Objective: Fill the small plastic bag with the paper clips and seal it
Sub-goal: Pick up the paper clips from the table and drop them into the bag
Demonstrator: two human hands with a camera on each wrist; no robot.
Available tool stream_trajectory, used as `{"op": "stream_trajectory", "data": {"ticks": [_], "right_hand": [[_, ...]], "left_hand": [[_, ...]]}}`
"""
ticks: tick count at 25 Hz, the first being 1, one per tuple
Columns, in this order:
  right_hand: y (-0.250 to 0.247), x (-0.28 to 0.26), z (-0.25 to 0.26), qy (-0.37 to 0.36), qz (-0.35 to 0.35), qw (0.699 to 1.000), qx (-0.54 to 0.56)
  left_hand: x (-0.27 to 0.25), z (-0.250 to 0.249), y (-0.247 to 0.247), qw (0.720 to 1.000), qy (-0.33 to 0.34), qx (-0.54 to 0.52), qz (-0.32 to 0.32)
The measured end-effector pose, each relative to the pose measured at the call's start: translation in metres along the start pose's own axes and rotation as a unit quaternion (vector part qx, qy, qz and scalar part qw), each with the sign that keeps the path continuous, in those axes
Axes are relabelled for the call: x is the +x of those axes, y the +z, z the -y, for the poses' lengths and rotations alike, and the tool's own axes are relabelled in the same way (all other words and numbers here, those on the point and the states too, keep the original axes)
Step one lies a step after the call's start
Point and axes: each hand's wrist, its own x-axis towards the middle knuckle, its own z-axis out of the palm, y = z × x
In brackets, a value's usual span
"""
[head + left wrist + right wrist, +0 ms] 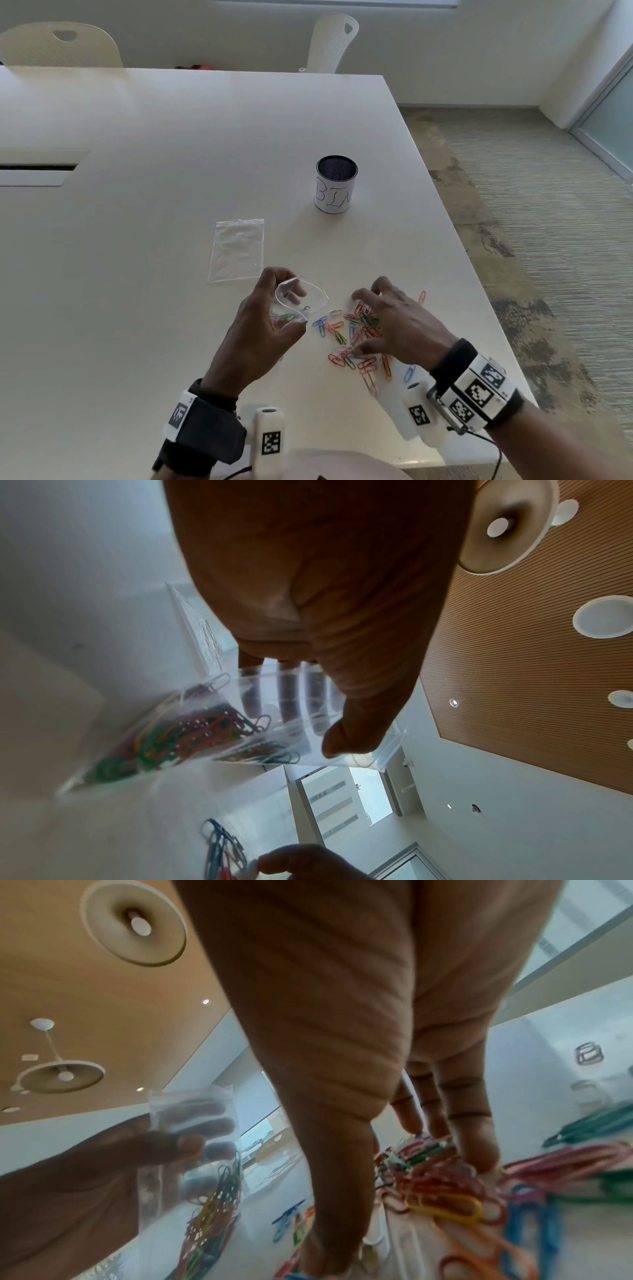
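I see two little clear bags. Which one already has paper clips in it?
The bag held up in the left hand, mouth open, with coloured clips at its bottom. The other bag lies flat and empty on the table, farther away.

A: Head view: right hand [394, 325] covers part of the paper clips [356, 337] pile, so its fingertip contact is hidden. Clips inside the small plastic bag [298, 305] show only as a faint smear.

B: Right wrist view: the near clips [445, 1199] at lower right are blurred and run off the bottom edge. Left wrist view: the bag's [192, 731] lower-left corner is smeared, and the left hand's [318, 588] palm fills the top of the frame.
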Motion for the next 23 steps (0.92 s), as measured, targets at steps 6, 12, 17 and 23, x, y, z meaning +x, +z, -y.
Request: {"op": "stream_trajectory", "data": {"ticks": [6, 12, 17, 23], "right_hand": [[0.015, 0.006, 0.005, -0.035, -0.069, 0.997, 0.031], [0.019, 0.011, 0.008, -0.055, -0.108, 0.992, 0.019], [0.004, 0.015, -0.002, -0.031, -0.108, 0.988, 0.11], [-0.037, 0.001, 0.002, -0.04, -0.099, 0.928, 0.356]], "left_hand": [[0.001, -0.001, -0.001, 1.0, -0.002, -0.001, 0.0], [0.002, 0.0, 0.0, 1.0, 0.0, 0.001, 0.002], [0.003, 0.001, -0.001, 1.0, -0.002, -0.006, 0.009], [0.001, 0.003, -0.002, 1.0, -0.008, 0.002, 0.004]]}}
